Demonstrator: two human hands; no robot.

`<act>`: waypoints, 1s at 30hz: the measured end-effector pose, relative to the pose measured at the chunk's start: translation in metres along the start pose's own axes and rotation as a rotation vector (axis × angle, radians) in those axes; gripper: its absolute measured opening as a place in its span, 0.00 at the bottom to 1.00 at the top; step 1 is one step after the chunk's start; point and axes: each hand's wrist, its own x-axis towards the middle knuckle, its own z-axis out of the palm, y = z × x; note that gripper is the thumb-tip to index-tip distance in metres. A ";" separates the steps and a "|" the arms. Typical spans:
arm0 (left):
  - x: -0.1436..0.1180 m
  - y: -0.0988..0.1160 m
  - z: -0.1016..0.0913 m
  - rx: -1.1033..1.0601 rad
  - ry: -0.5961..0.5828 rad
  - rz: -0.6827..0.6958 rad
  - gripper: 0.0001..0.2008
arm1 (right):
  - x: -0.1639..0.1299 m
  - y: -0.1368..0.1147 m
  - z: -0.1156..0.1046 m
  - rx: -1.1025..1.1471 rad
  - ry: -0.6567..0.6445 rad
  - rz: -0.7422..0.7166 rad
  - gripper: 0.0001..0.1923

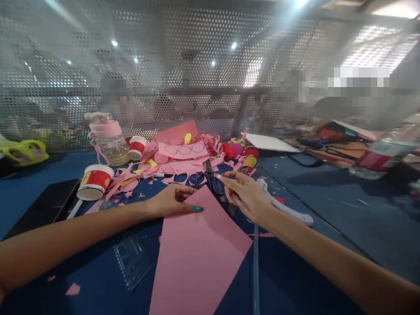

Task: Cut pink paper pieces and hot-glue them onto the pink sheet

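My left hand [175,201] grips a sheet of pink paper [200,253] at its far corner, the thumb with a teal nail lying on top and the fingers beneath. The sheet hangs tilted over the blue table. To the right of that corner, my right hand [244,194] has its thumb and index finger pressed together. What they pinch, if anything, I cannot make out. Just beyond the fingertips lies a dark, partly see-through object [215,181]. A white curved plastic handle [290,211] rests behind my right wrist. A clear strip [256,271] lies right of the paper.
Pink paper scraps [180,166] are heaped at the back, with a piece bearing drawn ovals [184,150]. Left stand a paper cup [95,181], a pink-lidded bottle [110,140] and a black phone-like slab [42,205]. A water bottle [383,153] leans right. A perforated screen [197,52] rises behind.
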 end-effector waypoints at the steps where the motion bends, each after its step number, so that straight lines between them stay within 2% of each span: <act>1: 0.000 0.000 0.000 -0.020 -0.001 -0.009 0.20 | 0.000 0.001 0.000 -0.006 -0.001 0.015 0.15; 18: 0.000 -0.001 -0.008 -0.060 -0.076 -0.003 0.20 | -0.004 0.002 0.001 -0.019 -0.028 0.070 0.14; 30: 0.001 -0.005 -0.009 -0.039 -0.065 0.028 0.18 | -0.002 0.006 -0.002 -0.053 -0.031 0.059 0.12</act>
